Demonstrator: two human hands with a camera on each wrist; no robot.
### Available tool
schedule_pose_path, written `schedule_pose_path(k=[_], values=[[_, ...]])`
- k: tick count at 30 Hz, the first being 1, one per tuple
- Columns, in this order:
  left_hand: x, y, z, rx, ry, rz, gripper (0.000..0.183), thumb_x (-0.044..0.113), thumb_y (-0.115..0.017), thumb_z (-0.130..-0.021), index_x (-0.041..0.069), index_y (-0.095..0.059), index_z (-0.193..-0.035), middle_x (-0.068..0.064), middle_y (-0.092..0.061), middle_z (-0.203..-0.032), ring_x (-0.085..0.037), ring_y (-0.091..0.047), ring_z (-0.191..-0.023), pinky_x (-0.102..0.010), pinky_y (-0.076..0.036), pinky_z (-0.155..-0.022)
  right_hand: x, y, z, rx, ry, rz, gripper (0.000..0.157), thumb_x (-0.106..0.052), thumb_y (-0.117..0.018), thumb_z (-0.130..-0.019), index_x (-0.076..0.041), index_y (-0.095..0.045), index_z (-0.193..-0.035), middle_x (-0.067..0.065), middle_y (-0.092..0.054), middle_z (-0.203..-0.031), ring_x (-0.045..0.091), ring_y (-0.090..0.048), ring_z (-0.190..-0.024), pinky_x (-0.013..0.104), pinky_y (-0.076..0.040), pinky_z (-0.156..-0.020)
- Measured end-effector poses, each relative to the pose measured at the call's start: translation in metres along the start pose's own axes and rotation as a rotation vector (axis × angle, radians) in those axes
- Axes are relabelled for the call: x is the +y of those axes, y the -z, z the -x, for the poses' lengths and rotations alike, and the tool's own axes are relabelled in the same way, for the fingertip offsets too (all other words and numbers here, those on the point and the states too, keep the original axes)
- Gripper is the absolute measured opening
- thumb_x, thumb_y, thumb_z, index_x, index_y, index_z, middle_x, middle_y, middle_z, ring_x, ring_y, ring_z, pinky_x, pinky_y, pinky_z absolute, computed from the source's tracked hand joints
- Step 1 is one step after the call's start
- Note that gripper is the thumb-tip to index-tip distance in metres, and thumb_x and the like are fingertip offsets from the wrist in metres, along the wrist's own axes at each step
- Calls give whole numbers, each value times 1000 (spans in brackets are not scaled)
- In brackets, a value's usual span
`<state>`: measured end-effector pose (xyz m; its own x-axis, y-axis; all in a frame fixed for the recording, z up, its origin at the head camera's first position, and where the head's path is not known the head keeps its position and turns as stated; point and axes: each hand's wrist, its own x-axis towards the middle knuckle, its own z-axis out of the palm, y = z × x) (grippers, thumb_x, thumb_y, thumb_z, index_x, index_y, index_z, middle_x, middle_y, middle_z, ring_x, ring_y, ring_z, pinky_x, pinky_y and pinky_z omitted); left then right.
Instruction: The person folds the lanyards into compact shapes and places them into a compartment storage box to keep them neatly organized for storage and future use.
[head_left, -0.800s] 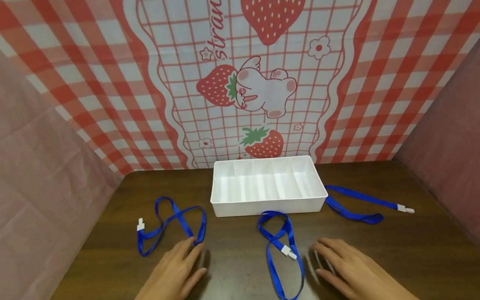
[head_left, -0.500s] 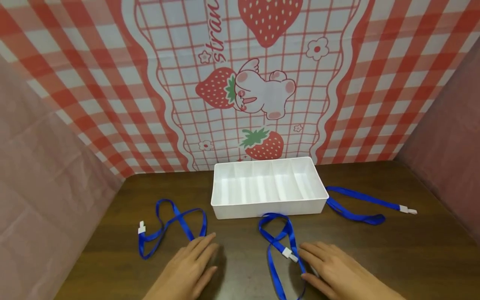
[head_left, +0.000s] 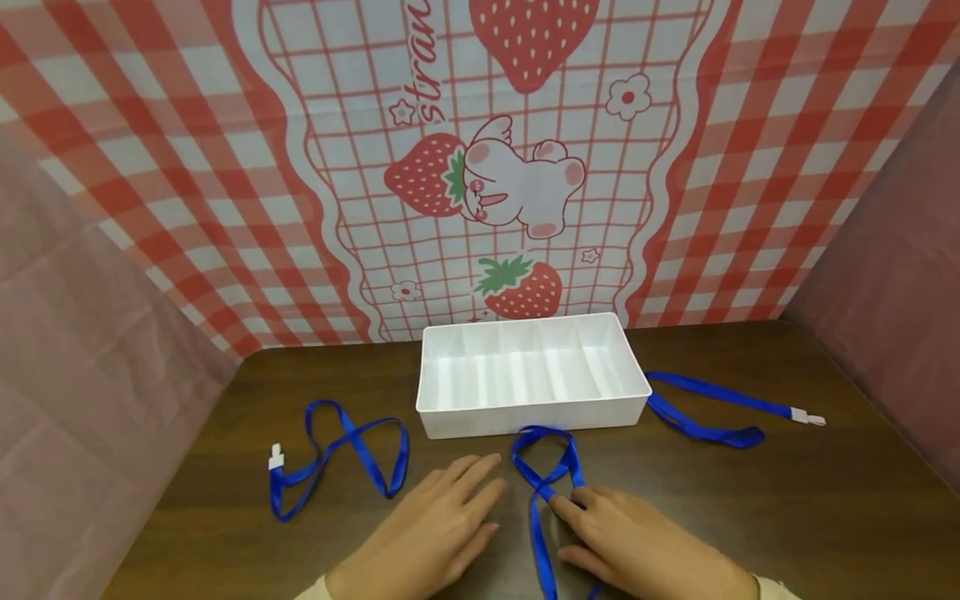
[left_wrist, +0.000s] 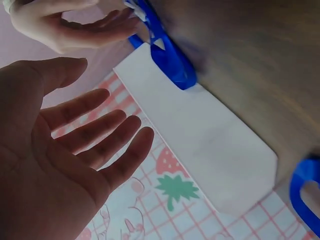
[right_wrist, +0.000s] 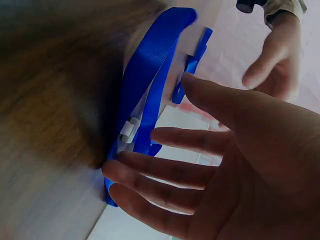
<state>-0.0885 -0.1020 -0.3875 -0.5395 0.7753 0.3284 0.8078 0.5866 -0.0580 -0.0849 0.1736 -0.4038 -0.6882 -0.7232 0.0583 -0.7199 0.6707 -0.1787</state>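
A blue lanyard (head_left: 537,533) lies in a twisted loop in front of the white box. My right hand (head_left: 637,537) is over its right side, fingertips at the strap and thumb apart. The right wrist view shows those fingers extended beside the strap and its white clip (right_wrist: 130,130); in the head view the hand covers the clip. To the left of this lanyard my left hand (head_left: 431,529) is held palm down, fingers loosely extended. Nothing lies in its palm in the left wrist view.
A white box (head_left: 532,418) with divided compartments stands at the back against a strawberry-print checked cloth (head_left: 525,167). Another blue lanyard (head_left: 363,450) with a white clip lies at the left on the brown table (head_left: 825,500). A third lanyard (head_left: 720,392) lies right of the box.
My left hand has moved right, away from the left lanyard. My right hand has moved left over the middle lanyard, covering its clip. The lanyards look unmoved on the table.
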Motion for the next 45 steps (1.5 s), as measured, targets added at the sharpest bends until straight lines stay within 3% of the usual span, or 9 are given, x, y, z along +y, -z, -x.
schedule_pose_path(k=[5,9,14,22,29,31,35,40,45], values=[[2,-2,-14,-7,-11,7,35,34,-66,-96,12,-63,-123,-6,-56,-134,-20,-56,-119,-36,-54,-88,-1,-5,-12,-16,-6,83,43,-50,-72,-87,-11,-65,-105,-3,-57,-85,8,-54,-69,27,-45,-55],[1,-8,-22,-20,-33,12,33,36,-66,-96,12,-65,-118,-3,-62,-124,-19,-58,-115,-36,-54,-88,-3,-13,-20,-16,-12,112,45,-33,-82,-81,-6,-63,-111,2,-59,-87,15,-59,-70,30,-49,-56],[0,-16,-32,-43,-63,-2,29,37,-66,-95,14,-67,-112,1,-65,-110,-14,-62,-103,-31,-52,-82,-4,-18,-23,-20,-19,61,32,-12,-74,-84,-2,-63,-113,6,-63,-86,19,-62,-69,32,-51,-57],[7,-26,-48,-129,-79,51,24,35,-65,-97,14,-67,-109,4,-66,-99,-9,-63,-88,-24,-51,-73,3,-6,-22,-16,30,-7,32,-4,-75,-74,-6,-61,-102,1,-58,-79,13,-58,-64,26,-47,-53],[4,-34,-47,-130,-38,72,23,31,-69,-94,13,-66,-109,2,-65,-98,-12,-62,-88,-24,-52,-73,11,15,-23,127,65,-70,21,-1,-73,-81,-12,-60,-94,-8,-49,-81,2,-45,-64,20,-39,-54],[2,-37,-48,-130,-33,82,26,31,-70,-94,12,-65,-110,2,-66,-97,-11,-62,-89,-27,-53,-81,13,18,-22,166,76,-71,21,-2,-74,-83,-13,-63,-98,-8,-48,-84,1,-44,-67,19,-41,-56],[0,-43,-50,-126,2,83,30,32,-74,-90,11,-65,-109,3,-67,-95,-11,-61,-87,-27,-52,-82,13,19,-22,188,89,-97,25,0,-73,-86,-12,-66,-107,-7,-53,-90,1,-48,-73,19,-45,-61],[-6,-46,-50,-83,34,92,19,17,-77,-85,12,-66,-100,4,-66,-88,-10,-51,-75,-22,-41,-64,12,17,-24,194,111,-146,27,4,-71,-85,-12,-63,-106,-4,-58,-93,1,-52,-76,19,-48,-63],[-12,-35,-52,16,36,198,27,7,-73,-85,12,-65,-110,3,-67,-95,-12,-58,-85,-26,-48,-74,13,18,-25,272,120,-160,29,7,-71,-83,-13,-56,-99,-7,-54,-88,1,-51,-74,17,-47,-62]])
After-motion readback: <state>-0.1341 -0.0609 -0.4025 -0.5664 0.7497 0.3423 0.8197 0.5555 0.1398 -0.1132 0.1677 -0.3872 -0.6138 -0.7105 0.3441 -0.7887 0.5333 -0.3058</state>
